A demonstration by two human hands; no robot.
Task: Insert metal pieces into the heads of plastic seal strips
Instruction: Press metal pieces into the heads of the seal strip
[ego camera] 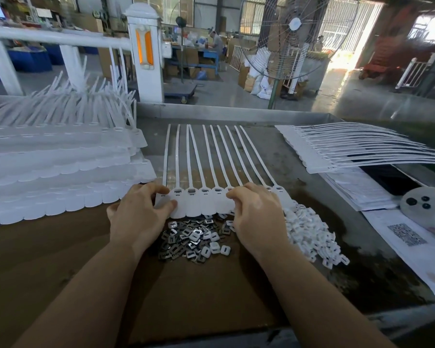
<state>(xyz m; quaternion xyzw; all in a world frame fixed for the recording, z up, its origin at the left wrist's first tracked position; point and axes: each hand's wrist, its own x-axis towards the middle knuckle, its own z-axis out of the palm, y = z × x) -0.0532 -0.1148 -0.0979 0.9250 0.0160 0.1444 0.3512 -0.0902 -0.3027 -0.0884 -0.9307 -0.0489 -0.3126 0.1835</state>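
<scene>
White plastic seal strips joined side by side in one comb-like row lie flat on the grey metal worktable, centre of view; flag-shaped heads at the near edge, thin tails running away from the person, fanning slightly to the right. Long axis runs near-to-far. Approx 4 head slots btwn the hands show dark metal inside; the heads under the hands are covered, so can't tell whether they're filled.

Left hand grips the row's left end, thumb pinching the tab and fingers curled over the top. Right hand is curled over the heads at the right end, fingertips pressing down on them; whether it pinches a small piece is hidden.

Small shiny metal pieces w/ a few white plastic caps mixed in sit heaped on brown cardboard just in front of the heads, partly covered by both wrists. A pile of small white plastic clips lies to the right, touching the right hand's edge.

Stacked rows of white strips fill the left, cut off by the frame edge. Another stack at the right has tails pointing right, ends out of view. Background is blurred
</scene>
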